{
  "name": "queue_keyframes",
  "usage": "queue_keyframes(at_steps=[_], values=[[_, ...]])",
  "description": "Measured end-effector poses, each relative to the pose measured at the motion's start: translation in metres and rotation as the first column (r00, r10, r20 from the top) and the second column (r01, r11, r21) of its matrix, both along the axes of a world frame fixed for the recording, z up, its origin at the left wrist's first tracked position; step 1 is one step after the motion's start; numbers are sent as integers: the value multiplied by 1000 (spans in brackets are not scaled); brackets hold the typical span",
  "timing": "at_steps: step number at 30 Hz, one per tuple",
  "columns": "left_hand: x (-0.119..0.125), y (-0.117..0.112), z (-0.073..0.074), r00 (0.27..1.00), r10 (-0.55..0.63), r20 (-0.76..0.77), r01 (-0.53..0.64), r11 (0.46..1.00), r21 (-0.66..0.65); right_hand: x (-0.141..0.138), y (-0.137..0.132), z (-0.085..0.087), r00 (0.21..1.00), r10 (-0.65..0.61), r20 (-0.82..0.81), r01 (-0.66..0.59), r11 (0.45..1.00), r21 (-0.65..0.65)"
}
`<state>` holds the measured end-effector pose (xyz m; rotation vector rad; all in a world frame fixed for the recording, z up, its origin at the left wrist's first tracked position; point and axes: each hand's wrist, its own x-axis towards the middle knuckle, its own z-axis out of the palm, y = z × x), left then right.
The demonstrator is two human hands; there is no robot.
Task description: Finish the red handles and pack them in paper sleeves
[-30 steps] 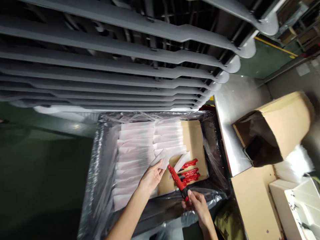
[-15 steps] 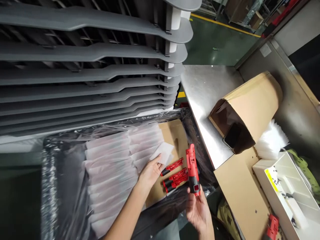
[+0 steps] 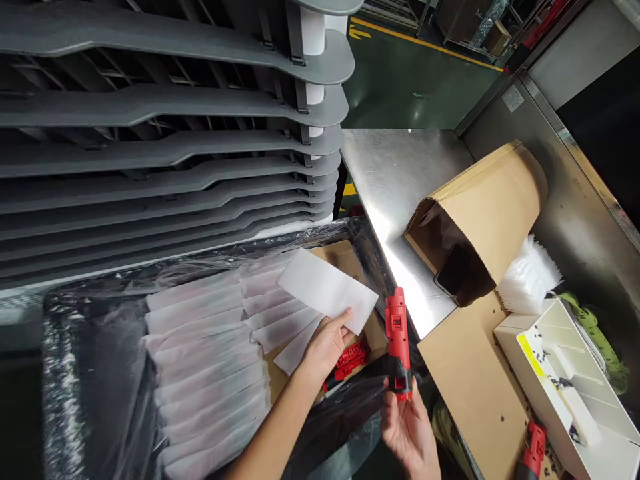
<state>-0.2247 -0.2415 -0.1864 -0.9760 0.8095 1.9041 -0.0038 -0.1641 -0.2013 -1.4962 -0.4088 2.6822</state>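
My left hand (image 3: 327, 347) is shut on a white paper sleeve (image 3: 327, 291), raising it over rows of white paper-wrapped packets (image 3: 205, 360) lying in a plastic-lined bin (image 3: 95, 373). Just below that hand are red tool parts (image 3: 351, 358) on a cardboard sheet (image 3: 335, 257), partly hidden by the hand and paper. My right hand (image 3: 409, 430) grips the black lower end of an upright red cordless tool body (image 3: 398, 340), off to the right of the bin.
Grey stacked rack arms (image 3: 150, 140) overhang the bin. To the right stands a steel table (image 3: 395, 193) holding a kraft paper bag (image 3: 475, 220). Further right are a cardboard sheet (image 3: 470, 393), a white plastic tray (image 3: 555, 380), white sleeves (image 3: 527, 280) and another red tool (image 3: 535, 450).
The view has swung, shifting everything left. My left hand has raised the white sleeve from the pile. My right hand has brought the red tool upright and moved it clear of the bin.
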Motion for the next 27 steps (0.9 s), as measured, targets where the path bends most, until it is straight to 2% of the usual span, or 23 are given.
queue_keyframes(at_steps=[6,9,11,12,13,14,15,17,18,19,20,21,23,27], values=[[0,1,3,1000,3,17,-3,1000,15,-4,0,5,999,40,-12,-40,999,-28],[3,5,0,998,5,57,-6,1000,18,-4,-2,9,998,42,44,-49,984,170],[8,9,-3,996,2,86,-4,1000,21,-1,0,17,989,39,142,-93,915,392],[11,12,-4,995,-2,97,0,1000,25,2,2,24,975,31,219,-142,845,516],[14,15,-6,995,-7,104,4,1000,31,6,5,32,949,15,315,-221,743,631],[17,17,-7,994,-11,108,7,999,38,10,8,41,907,-11,421,-328,610,721],[20,20,-8,994,-15,107,10,999,44,14,10,51,852,-49,521,-446,454,772],[24,24,-9,995,-17,96,13,999,49,20,15,69,738,-147,658,-645,134,753],[25,25,-9,996,-16,85,12,999,50,22,16,76,696,-193,692,-706,-7,708],[26,25,-9,997,-16,69,12,999,51,22,17,82,667,-236,706,-742,-126,659],[26,26,-8,999,-18,51,16,998,54,22,17,86,652,-275,707,-758,-222,613],[27,25,-7,999,-25,30,23,998,61,20,17,89,643,-305,703,-765,-297,571],[28,24,-6,999,-45,-13,46,996,82,14,17,91,634,-333,698,-766,-390,511],[32,20,-4,994,-86,-64,94,986,137,4,14,87,671,-302,678,-726,-453,517]])
